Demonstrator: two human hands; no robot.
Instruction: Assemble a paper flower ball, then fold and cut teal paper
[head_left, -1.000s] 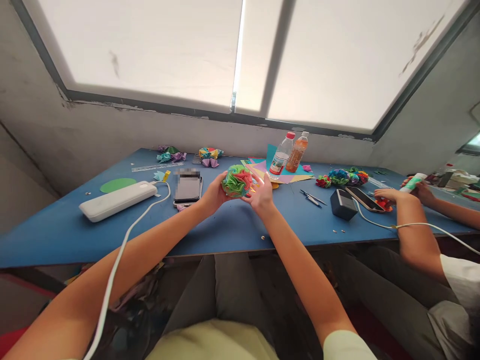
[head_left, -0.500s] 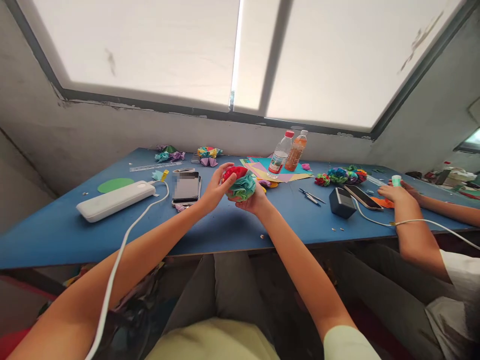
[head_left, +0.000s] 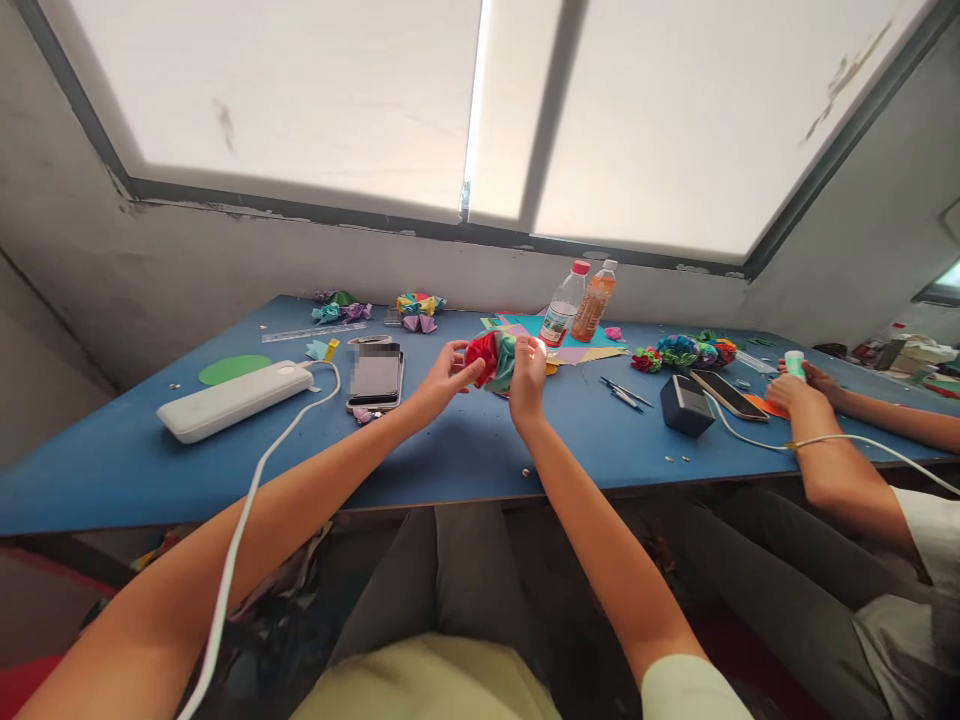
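Observation:
Between my two hands, just above the blue table (head_left: 465, 470), is a ball of crumpled paper flowers (head_left: 491, 362), red on its left side and mint green on its right. My left hand (head_left: 446, 380) grips the red side, thumb in front. Around the green side curl the fingers of my right hand (head_left: 529, 375). The ball's underside and back are partly hidden. Behind it lie coloured paper sheets (head_left: 592, 354), and a phone (head_left: 376, 376) is to the left of my left hand.
A white power bank (head_left: 232, 402) with a cable lies left, near a green paper circle (head_left: 234, 369). Two bottles (head_left: 562, 310) stand at the back. Pens (head_left: 622, 393), a dark block (head_left: 686, 405) and paper flowers (head_left: 679, 350) lie right, where a co-worker's hands (head_left: 799, 390) hold a glue stick.
The paper flower ball has turned and shifted slightly right, showing more red. My right hand has moved from beneath it up to its right side.

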